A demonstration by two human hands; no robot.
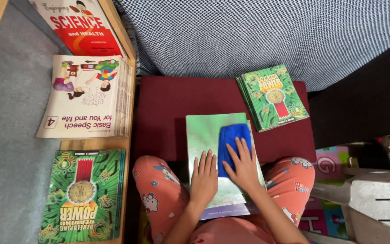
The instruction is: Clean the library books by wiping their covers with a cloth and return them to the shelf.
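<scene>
Right hand (243, 166) presses flat on blue cloth (232, 142); left hand (204, 177) lies spread, seemingly steadying the book (206, 133).

1. A green book (275, 97) lies on the far right of a dark red cushion (168, 104).
2. On the wooden shelf (93, 144) at left, a red-and-white workbook (80, 25) lies far, a white book stack (84, 97) in the middle, a green stack (84, 196) near.

The person wears salmon-pink trousers (159, 190) printed with small cartoon cats, flowers and coloured lettering, seen over both knees. Both forearms are bare, so any sleeves are probably short, though the upper arms lie outside the view
</scene>
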